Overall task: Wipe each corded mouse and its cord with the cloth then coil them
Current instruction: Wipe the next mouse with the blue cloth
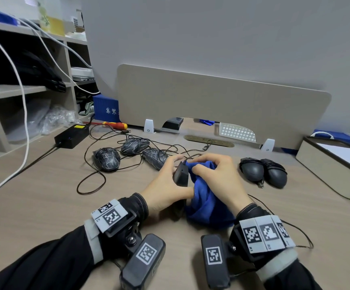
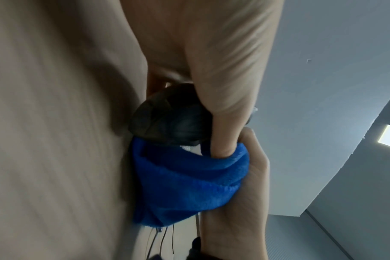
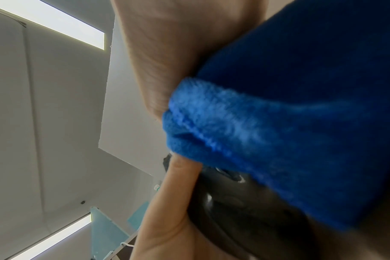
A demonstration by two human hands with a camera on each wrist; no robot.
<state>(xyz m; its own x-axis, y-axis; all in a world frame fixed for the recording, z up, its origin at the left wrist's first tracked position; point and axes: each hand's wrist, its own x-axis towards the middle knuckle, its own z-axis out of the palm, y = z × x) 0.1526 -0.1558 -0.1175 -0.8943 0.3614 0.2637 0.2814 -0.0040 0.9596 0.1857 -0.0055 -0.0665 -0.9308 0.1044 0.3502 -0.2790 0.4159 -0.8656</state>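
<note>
I hold a black corded mouse (image 1: 180, 174) in my left hand (image 1: 165, 189), fingers curled round it at the desk's near middle; its long axis runs near to far, cord end pointing far. My right hand (image 1: 218, 181) grips a bunched blue fleece cloth (image 1: 205, 204) pressed against the mouse's right side. Three black mice with pale crackle lines (image 1: 107, 159) lie far left, cords loose. Two plain black mice with wrapped cords (image 1: 263, 171) sit right. A blue box (image 1: 105, 108) bears white characters, partly hidden.
</note>
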